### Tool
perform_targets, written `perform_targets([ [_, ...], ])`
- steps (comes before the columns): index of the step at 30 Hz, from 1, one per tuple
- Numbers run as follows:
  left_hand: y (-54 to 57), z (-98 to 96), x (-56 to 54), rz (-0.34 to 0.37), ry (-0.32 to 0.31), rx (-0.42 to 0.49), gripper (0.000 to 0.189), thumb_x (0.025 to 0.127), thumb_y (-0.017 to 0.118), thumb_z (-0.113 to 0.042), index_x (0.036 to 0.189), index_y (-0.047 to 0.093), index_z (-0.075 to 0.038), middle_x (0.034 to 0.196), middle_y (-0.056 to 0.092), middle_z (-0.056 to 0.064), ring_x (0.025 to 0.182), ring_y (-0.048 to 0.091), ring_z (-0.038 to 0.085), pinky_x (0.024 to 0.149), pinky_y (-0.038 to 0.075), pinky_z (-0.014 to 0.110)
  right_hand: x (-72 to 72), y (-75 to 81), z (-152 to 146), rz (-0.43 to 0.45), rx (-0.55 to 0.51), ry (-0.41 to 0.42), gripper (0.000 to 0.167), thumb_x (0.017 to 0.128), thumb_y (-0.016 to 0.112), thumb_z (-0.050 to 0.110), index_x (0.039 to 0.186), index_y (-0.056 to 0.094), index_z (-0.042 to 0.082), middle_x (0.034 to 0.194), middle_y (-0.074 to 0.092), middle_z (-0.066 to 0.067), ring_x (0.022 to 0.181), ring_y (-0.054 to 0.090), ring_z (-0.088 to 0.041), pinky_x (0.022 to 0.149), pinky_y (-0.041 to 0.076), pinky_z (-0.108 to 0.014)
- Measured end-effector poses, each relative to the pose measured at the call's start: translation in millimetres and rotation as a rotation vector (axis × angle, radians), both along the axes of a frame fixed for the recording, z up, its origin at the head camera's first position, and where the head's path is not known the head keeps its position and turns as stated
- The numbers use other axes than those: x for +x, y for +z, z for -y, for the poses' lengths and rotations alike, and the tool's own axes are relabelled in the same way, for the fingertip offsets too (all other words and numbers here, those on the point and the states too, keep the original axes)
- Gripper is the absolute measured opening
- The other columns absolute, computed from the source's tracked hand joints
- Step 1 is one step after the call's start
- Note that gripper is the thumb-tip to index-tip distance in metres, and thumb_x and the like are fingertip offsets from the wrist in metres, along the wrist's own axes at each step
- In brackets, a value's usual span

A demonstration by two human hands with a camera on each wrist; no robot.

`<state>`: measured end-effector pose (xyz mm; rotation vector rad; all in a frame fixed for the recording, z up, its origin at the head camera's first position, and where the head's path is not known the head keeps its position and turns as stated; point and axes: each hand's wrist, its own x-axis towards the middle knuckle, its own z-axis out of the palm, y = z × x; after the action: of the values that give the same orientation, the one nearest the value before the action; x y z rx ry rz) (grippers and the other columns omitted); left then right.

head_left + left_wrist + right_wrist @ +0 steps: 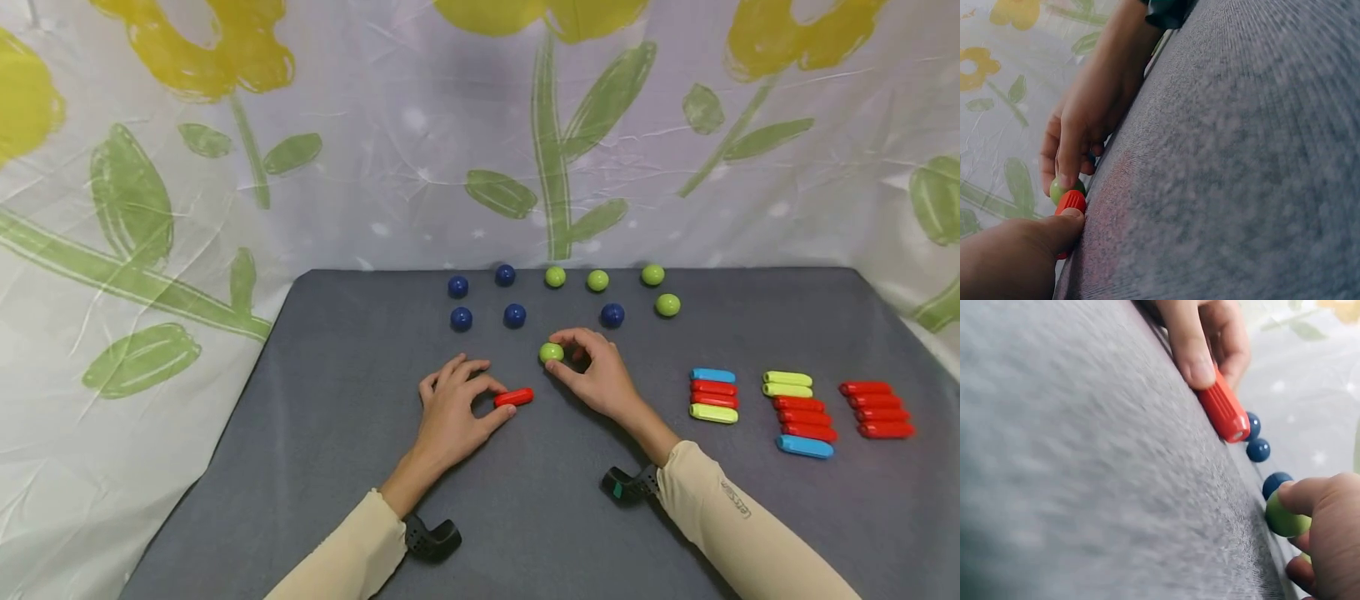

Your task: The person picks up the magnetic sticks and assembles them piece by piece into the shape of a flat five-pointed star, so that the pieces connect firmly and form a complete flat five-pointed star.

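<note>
- Head view: left hand pinches red piece between thumb and finger, fingertips clamped on its near end; other fingers spread above it.
- Red piece sits at mid-surface, lying roughly sideways, its free end pointing toward the right hand's side.
- Right hand pinches green ball, thumb and finger clamped on it; ball is just beyond the red piece and slightly to its right, the two apart.
- Blue balls, five, toward the far edge of the gray surface: four in a loose two-by-two group left, one farther right.
- Loose green balls, four, far edge, right of the blue group.
- Right side, three columns of pieces: left column runs blue, red, red, yellow-green from far to near; middle column two yellow-green, three red, one blue; right column four red.
- Beige sleeves on both arms; black device at each wrist; flower-print sheet behind.
- Left wrist view: left thumb lies on the ribbed red piece, green ball right behind it under right-hand fingers; most of the surface blurry.
- Right wrist view: left thumb presses the red piece's upper end; right thumb on the green ball, lower right; blue balls show beyond.
</note>
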<state>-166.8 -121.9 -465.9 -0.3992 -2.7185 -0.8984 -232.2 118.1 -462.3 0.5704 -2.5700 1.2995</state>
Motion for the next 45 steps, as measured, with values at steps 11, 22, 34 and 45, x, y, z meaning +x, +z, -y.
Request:
perform_targets([
  [11, 0.6, 0.3, -0.4, -0.004, 0.0, 0.007, 0.02, 0.085, 0.082, -0.043, 0.097, 0.077, -0.027, 0.14, 0.063, 0.008, 0.146, 0.04, 0.039, 0.111, 0.019, 0.064, 22.6, -1.4, -2.4, -0.03, 0.012, 0.1, 0.037, 0.084, 0.085, 0.021, 0.118, 0.076, 0.012, 0.106, 0.077, -0.003, 0.089, 0.055, -0.018, 0.083, 0.031, -0.036],
  [22, -0.1, -0.7, 0.0, -0.011, -0.001, -0.002, 0.021, 0.086, 0.081, -0.043, 0.098, 0.076, -0.027, 0.139, 0.064, 0.008, 0.145, 0.042, 0.038, 0.11, 0.02, 0.064, 33.2, -3.3, -3.7, 0.006, -0.012, 0.133, 0.036, 0.079, 0.089, 0.021, 0.114, 0.077, 0.021, 0.101, 0.074, 0.005, 0.088, 0.054, -0.014, 0.084, 0.032, -0.034],
  [34, -0.6, -0.1, -0.4, -0.015, -0.005, 0.004, 0.019, 0.087, 0.081, -0.04, 0.098, 0.075, -0.027, 0.139, 0.063, 0.007, 0.145, 0.041, 0.038, 0.109, 0.019, 0.063, 36.1, -2.2, -3.0, -0.019, -0.021, 0.159, 0.038, 0.078, 0.089, 0.018, 0.114, 0.075, 0.019, 0.101, 0.073, 0.004, 0.088, 0.054, -0.015, 0.084, 0.03, -0.035],
  [45, -0.6, -1.3, -0.8, -0.025, -0.024, 0.018, 0.019, 0.088, 0.08, -0.034, 0.105, 0.076, -0.026, 0.138, 0.064, 0.01, 0.144, 0.042, 0.04, 0.109, 0.019, 0.064, 37.3, -3.8, -5.0, -0.042, -0.018, 0.191, 0.038, 0.079, 0.089, 0.018, 0.115, 0.076, 0.019, 0.105, 0.074, 0.005, 0.09, 0.057, -0.014, 0.087, 0.035, -0.034],
])
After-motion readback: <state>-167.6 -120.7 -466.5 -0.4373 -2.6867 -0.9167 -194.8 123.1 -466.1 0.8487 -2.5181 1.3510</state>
